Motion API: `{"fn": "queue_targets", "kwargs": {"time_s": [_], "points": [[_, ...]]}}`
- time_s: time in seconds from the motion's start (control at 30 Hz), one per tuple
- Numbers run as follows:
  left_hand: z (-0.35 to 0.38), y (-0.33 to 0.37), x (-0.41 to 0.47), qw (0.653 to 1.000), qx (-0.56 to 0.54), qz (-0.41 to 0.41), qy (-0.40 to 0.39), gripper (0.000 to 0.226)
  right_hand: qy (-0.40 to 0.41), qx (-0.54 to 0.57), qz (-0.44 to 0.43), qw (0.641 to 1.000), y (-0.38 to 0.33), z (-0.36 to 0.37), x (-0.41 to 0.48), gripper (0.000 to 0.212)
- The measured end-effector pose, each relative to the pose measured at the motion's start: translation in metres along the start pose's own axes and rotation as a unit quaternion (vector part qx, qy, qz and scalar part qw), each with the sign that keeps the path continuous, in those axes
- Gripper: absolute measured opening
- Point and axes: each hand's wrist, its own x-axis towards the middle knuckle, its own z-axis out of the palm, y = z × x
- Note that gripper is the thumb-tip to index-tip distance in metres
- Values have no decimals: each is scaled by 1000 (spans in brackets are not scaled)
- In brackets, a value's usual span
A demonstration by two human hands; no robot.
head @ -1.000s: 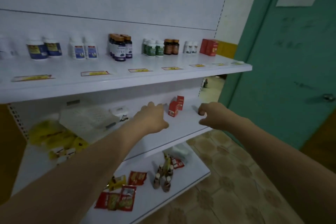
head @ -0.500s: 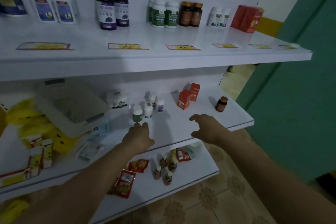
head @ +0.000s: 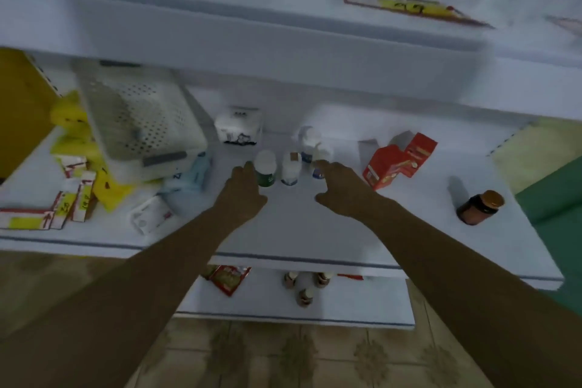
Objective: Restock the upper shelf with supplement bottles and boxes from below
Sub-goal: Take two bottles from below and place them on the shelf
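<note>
The left forearm (head: 157,264) comes in from 7 o'clock and the right forearm (head: 447,249) from 5 o'clock, both bare along all their visible length. The left grip (head: 244,190) and right grip (head: 345,190) are bare too, with slim fingers (head: 327,168).

L grip (head: 244,195) just beside green bottle (head: 266,168).

Single head-worn wide-angle view, close, steeply downward past the upper shelf (head: 283,50) onto the middle shelf (head: 299,230).
</note>
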Motion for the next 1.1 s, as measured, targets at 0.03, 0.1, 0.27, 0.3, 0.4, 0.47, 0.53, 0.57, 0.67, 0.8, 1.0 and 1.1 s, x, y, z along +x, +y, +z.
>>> {"fn": "queue_targets", "kwargs": {"time_s": [0.03,0.1,0.27,0.3,0.4,0.47,0.53,0.57,0.67,0.8,1.0,1.1], "points": [[3,2,9,1000,-14,-4,19,79,6,-5,-14,1000,3,1,15,66],[7,4,27,998,-33,-16,49,81,18,-8,-38,999,5,7,42,64],[16,2,70,993,-100,5,62,81,5,4,-60,998,7,26,95,75],[17,0,76,994,-92,9,56,79,2,10,-61,998,7,31,104,73],[23,-6,85,995,-89,16,48,57,10,5,-57,998,8,47,121,62],[30,-11,86,991,-114,20,71,49,36,0,-61,997,9,56,123,55],[35,-16,86,984,-156,19,89,49,43,16,-65,997,10,59,119,50],[36,-17,85,980,-177,19,88,49,39,39,-61,997,10,60,116,48],[34,-19,73,965,-255,10,53,47,22,161,-25,986,8,54,99,48],[17,-17,28,898,-439,3,-17,37,41,223,-14,974,4,38,65,32],[-14,-14,-60,831,-551,-52,-54,16,16,435,-14,900,-34,22,-24,23],[-37,-2,-112,786,-615,-40,-48,19,13,516,-6,856,-66,11,-75,29]]}}
